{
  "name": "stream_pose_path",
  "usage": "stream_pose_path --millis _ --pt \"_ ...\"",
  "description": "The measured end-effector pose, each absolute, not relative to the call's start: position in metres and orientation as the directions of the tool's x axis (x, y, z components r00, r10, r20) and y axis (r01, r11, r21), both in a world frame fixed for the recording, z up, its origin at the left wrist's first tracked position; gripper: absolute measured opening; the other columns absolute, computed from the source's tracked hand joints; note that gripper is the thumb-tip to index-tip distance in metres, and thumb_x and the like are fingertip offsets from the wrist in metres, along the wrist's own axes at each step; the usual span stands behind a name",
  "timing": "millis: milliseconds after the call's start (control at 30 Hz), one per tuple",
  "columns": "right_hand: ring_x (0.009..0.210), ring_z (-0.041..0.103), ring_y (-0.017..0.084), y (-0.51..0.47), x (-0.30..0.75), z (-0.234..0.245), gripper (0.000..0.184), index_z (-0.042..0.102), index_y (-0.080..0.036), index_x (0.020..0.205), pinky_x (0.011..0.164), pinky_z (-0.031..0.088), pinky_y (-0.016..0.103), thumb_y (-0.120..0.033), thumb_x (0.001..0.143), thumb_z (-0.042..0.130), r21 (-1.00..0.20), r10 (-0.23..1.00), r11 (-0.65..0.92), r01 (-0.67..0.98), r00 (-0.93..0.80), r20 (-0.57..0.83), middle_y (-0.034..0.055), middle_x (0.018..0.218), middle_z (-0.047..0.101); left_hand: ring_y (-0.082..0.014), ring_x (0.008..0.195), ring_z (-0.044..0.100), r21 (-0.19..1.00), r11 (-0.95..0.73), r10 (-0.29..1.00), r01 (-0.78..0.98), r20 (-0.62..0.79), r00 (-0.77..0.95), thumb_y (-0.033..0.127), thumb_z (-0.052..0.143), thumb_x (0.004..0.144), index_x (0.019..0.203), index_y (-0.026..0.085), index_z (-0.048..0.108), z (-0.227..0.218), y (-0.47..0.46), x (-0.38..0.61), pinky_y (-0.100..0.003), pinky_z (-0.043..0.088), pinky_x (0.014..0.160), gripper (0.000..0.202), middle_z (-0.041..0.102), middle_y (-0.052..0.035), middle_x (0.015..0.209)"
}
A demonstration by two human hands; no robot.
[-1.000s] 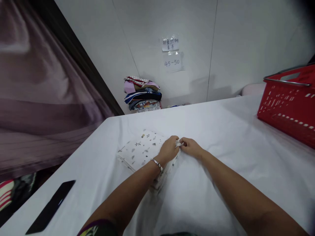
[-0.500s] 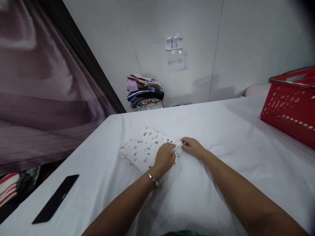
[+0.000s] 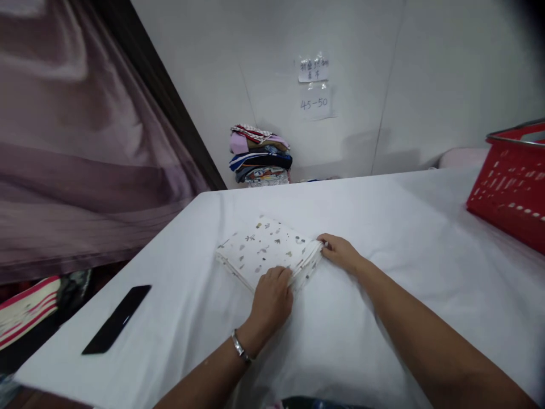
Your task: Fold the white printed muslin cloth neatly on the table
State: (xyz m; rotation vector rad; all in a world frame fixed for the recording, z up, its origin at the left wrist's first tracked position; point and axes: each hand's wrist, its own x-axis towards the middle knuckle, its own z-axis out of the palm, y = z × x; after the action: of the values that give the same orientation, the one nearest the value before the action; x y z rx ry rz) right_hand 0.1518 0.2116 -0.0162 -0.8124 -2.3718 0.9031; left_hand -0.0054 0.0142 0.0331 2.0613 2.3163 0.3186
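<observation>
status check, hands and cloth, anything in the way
Left hand at near edge of cloth; right hand pinching its right corner. Cloth folded, lying on table. Basket off to the right, not blocking.

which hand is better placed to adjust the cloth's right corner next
Probably the right hand: it is at that corner of the patterned cloth, while the left hand rests at the near edge.

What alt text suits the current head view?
A person's left hand touches the near edge of a folded, patterned white cloth, the right hand its right corner, on a white-covered table. A flat black object lies left, a red basket right.
</observation>
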Motion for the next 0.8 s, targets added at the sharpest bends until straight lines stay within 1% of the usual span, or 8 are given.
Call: stream_pose_path --millis 100,200,300,367,433,567,667,800 --pt "0.084 0.057 0.017 0.211 0.152 -0.02 0.035 0.059 -0.025 0.106 0.075 0.042 0.028 -0.018 0.075 0.047 -0.677 0.635 0.653 0.341 -0.734 0.242 0.0006 0.101 0.065 -0.0213 0.096 0.048 0.164 0.115 0.988 0.98 0.088 -0.131 0.006 0.046 0.07 0.104 0.021 0.052 0.03 -0.005 -0.004 -0.036 0.039 0.084 0.038 0.055 -0.0064 0.105" --pt "0.086 0.058 0.019 0.212 0.153 -0.024 0.031 0.06 -0.025 0.105 0.075 0.043 0.031 -0.023 0.077 0.047 -0.623 0.636 0.68 0.388 -0.734 0.238 0.002 0.101 0.065 -0.0221 0.093 0.048 0.146 0.113 0.99 0.983 0.07 -0.124 0.005 0.045 0.069 0.103 0.019 0.052 0.026 -0.016 0.001 -0.037 0.04 0.083 0.037 0.055 -0.0071 0.102" --pt "0.085 0.059 0.02 0.213 0.153 -0.027 0.03 0.059 -0.026 0.105 0.073 0.044 0.031 -0.027 0.079 0.044 -0.582 0.627 0.702 0.41 -0.743 0.233 0.002 0.101 0.065 -0.0228 0.093 0.047 0.145 0.091 0.989 0.985 0.099 -0.106 0.004 0.044 0.07 0.104 0.018 0.052 0.023 -0.024 0.003 -0.039 0.04 0.085 0.038 0.055 -0.0082 0.103" --pt "0.084 0.059 0.02 0.212 0.154 -0.028 0.031 0.058 -0.026 0.106 0.073 0.044 0.031 -0.028 0.08 0.042 -0.567 0.624 0.71 0.417 -0.746 0.233 0.002 0.102 0.065 -0.0227 0.095 0.047 0.174 0.065 0.988 0.983 0.13 -0.089 0.004 0.043 0.071 0.106 0.018 0.051 0.021 -0.03 0.003 -0.038 0.04 0.085 0.039 0.055 -0.0087 0.104" --pt "0.082 0.059 0.02 0.211 0.156 -0.029 0.031 0.057 -0.026 0.107 0.072 0.045 0.032 -0.03 0.08 0.042 -0.557 0.628 0.712 0.427 -0.742 0.235 0.002 0.1 0.065 -0.0219 0.095 0.048 0.231 0.027 0.985 0.973 0.159 -0.065 0.006 0.044 0.074 0.107 0.019 0.051 0.022 -0.037 0.001 -0.037 0.041 0.084 0.036 0.055 -0.0087 0.105" --pt "0.076 0.06 0.02 0.209 0.158 -0.031 0.033 0.057 -0.027 0.107 0.069 0.047 0.032 -0.033 0.079 0.041 -0.549 0.646 0.706 0.446 -0.723 0.244 0.0018 0.096 0.066 -0.02 0.092 0.051 0.344 -0.038 0.975 0.938 0.22 -0.041 0.02 0.046 0.083 0.101 0.02 0.055 0.026 -0.052 -0.009 -0.034 0.041 0.084 0.02 0.059 -0.0072 0.099" --pt "0.074 0.06 0.019 0.209 0.158 -0.034 0.033 0.058 -0.027 0.106 0.065 0.047 0.031 -0.035 0.079 0.041 -0.538 0.66 0.7 0.469 -0.713 0.236 0.0011 0.091 0.067 -0.0178 0.089 0.053 0.403 -0.011 0.955 0.915 0.276 -0.11 0.028 0.045 0.087 0.094 0.02 0.058 0.029 -0.057 -0.026 -0.031 0.042 0.081 0.017 0.061 -0.0052 0.092" --pt "0.072 0.061 0.019 0.211 0.158 -0.04 0.034 0.057 -0.027 0.108 0.063 0.047 0.03 -0.036 0.079 0.041 -0.539 0.667 0.696 0.475 -0.706 0.239 0.001 0.09 0.067 -0.0154 0.089 0.054 0.489 0.172 0.877 0.855 0.32 -0.359 0.025 0.047 0.085 0.089 0.02 0.061 0.025 -0.049 -0.072 -0.028 0.043 0.082 0.015 0.061 -0.0034 0.092"
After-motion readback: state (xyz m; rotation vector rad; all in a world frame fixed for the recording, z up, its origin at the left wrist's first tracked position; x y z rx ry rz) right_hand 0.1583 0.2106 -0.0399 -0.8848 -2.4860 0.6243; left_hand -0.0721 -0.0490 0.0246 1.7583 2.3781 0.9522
